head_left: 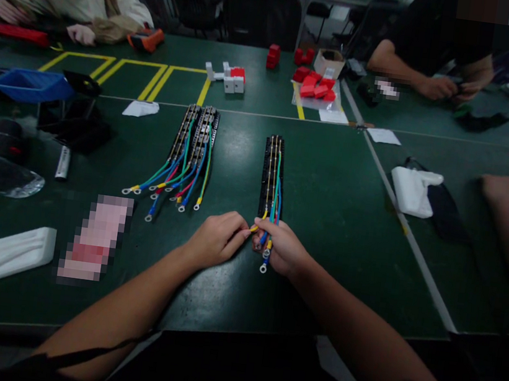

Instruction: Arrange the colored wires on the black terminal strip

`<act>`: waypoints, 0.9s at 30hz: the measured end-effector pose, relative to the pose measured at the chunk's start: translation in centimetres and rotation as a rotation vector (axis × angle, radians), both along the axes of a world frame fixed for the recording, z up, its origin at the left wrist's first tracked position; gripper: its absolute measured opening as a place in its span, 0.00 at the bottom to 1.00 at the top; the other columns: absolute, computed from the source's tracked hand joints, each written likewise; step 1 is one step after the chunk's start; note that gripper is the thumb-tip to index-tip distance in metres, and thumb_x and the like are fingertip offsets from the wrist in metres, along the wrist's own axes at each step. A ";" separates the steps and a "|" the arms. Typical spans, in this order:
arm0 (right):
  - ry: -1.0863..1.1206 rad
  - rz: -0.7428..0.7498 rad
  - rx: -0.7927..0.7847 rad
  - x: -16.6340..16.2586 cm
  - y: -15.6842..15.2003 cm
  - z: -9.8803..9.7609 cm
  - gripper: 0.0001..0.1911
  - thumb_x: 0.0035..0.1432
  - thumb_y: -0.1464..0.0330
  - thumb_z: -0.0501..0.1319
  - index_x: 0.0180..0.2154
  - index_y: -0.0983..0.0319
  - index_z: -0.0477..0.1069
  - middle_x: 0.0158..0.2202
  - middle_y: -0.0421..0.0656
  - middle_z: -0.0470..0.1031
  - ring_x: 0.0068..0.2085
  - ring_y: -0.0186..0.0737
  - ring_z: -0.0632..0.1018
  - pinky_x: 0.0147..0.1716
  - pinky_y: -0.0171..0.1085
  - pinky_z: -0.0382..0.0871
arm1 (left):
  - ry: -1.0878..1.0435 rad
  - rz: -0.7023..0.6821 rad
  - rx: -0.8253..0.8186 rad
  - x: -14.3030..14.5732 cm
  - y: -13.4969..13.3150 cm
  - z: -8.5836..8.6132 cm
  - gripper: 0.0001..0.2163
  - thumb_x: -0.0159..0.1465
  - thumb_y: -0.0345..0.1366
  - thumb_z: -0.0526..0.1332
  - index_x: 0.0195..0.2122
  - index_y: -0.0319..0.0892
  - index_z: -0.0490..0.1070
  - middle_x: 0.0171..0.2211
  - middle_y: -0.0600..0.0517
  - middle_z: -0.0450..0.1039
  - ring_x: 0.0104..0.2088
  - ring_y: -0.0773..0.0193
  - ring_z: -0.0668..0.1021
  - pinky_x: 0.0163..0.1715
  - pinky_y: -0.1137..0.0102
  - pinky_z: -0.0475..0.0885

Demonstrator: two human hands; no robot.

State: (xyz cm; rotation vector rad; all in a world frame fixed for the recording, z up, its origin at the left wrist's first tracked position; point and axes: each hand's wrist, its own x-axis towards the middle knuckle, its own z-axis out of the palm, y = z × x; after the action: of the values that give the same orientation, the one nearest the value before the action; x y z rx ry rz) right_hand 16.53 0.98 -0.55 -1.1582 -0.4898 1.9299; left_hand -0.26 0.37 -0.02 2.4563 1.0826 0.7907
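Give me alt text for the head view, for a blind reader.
At the near end of a black terminal strip on a green table, the left hand pinches a yellow wire and the right hand grips the coloured wires. Two more wired strips lie to its left.

Spotting a blue bin point(31, 85) sitting at the left edge. Finding red blocks point(316, 86) lying beside a cardboard box point(329, 61) at upper centre.
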 end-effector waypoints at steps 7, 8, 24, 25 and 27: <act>-0.018 -0.023 -0.061 -0.2 0.3 0.5 0.09 0.52 0.72 0.63 0.24 0.63 0.63 0.15 0.35 0.63 0.16 0.30 0.66 0.16 0.31 0.60 | 0.003 0.005 0.004 0.0 0.1 0.0 0.10 0.68 0.36 0.52 0.33 0.39 0.68 0.28 0.52 0.69 0.28 0.67 0.70 0.30 0.71 0.65; -0.015 -0.021 -0.065 -0.2 0.3 0.5 0.09 0.53 0.72 0.63 0.24 0.63 0.63 0.15 0.35 0.63 0.16 0.30 0.66 0.16 0.31 0.60 | -0.001 0.007 0.005 0.0 0.0 0.0 0.10 0.68 0.37 0.52 0.33 0.39 0.68 0.28 0.52 0.68 0.28 0.67 0.70 0.29 0.71 0.65; 0.042 0.076 0.041 0.5 0.2 -0.1 0.14 0.47 0.66 0.70 0.25 0.64 0.66 0.16 0.35 0.66 0.18 0.28 0.67 0.19 0.31 0.62 | 0.004 0.026 0.044 0.1 0.0 0.2 0.10 0.68 0.36 0.53 0.32 0.38 0.68 0.26 0.53 0.68 0.25 0.69 0.69 0.27 0.73 0.63; 0.044 0.081 0.046 0.6 0.2 -0.2 0.14 0.47 0.66 0.70 0.25 0.64 0.66 0.17 0.35 0.66 0.18 0.28 0.67 0.19 0.31 0.62 | -0.003 0.027 0.047 0.1 0.0 0.2 0.10 0.67 0.36 0.53 0.32 0.38 0.68 0.26 0.53 0.68 0.25 0.69 0.69 0.27 0.73 0.63; 0.041 0.084 0.054 0.6 0.1 -0.3 0.14 0.47 0.65 0.70 0.25 0.64 0.66 0.17 0.35 0.66 0.18 0.28 0.67 0.19 0.31 0.61 | -0.021 0.026 0.056 0.1 -0.1 0.1 0.09 0.67 0.36 0.54 0.32 0.38 0.68 0.26 0.53 0.68 0.25 0.69 0.69 0.27 0.73 0.63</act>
State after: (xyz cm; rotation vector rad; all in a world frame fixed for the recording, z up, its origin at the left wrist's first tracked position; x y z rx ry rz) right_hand 17.17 1.11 -0.80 -1.0768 -0.5735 1.9960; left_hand -0.14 0.31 0.09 2.4790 1.1009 0.8637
